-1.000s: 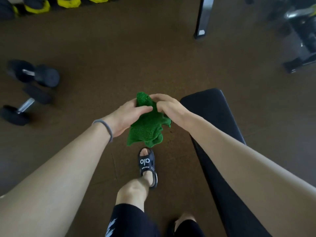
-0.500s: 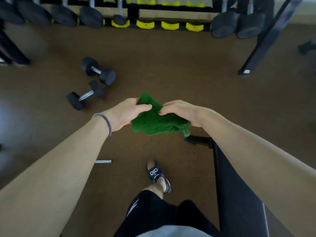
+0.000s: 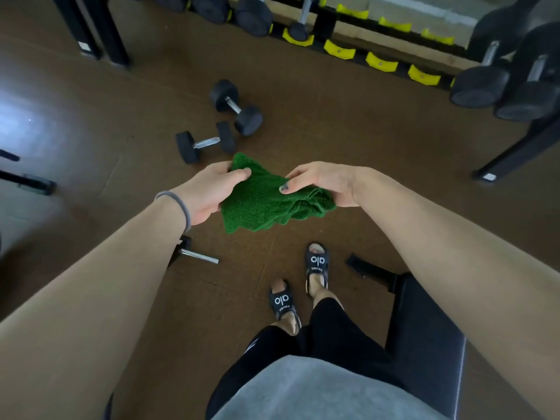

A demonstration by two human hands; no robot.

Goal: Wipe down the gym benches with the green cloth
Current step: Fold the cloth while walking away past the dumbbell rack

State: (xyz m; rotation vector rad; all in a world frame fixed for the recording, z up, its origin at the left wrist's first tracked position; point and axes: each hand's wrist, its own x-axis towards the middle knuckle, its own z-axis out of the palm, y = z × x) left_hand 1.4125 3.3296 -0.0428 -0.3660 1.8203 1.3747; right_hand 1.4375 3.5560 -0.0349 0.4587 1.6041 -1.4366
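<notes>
Green cloth [image 3: 266, 201] held in the air between both hands
Left hand [image 3: 209, 192] pinches its left end, right hand [image 3: 324, 183] its bunched right end; long axis runs left-right, above the floor, left of the black bench [image 3: 424, 328]

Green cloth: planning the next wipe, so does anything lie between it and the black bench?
Nothing visible does. The green terry cloth hangs between both hands above bare floor; the black padded bench lies lower right.

the near-right bench [image 3: 424, 344] is cut off by the bottom edge and partly covered by the right forearm. a dumbbell [image 3: 194, 254] is half hidden under the left forearm. the far rack [image 3: 378, 60] is cropped at the top edge.
</notes>
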